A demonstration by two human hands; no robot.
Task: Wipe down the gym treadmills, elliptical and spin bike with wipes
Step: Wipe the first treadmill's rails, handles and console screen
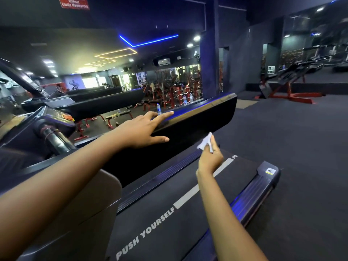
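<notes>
From the head camera, you are working on the treadmill, and I judge its side rail is the part in hand. Your left hand rests on the rail's top edge, fingers spread and straight, arm reaching far. Your right hand pinches the crumpled wipe just beside the rail's right face, above the belt; contact is unclear. Next, press the wipe flat there and sweep along.

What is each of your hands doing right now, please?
Left hand: open, fingers straight, on the top edge of the treadmill side panel.
Right hand: pinches a crumpled white wipe.
</notes>
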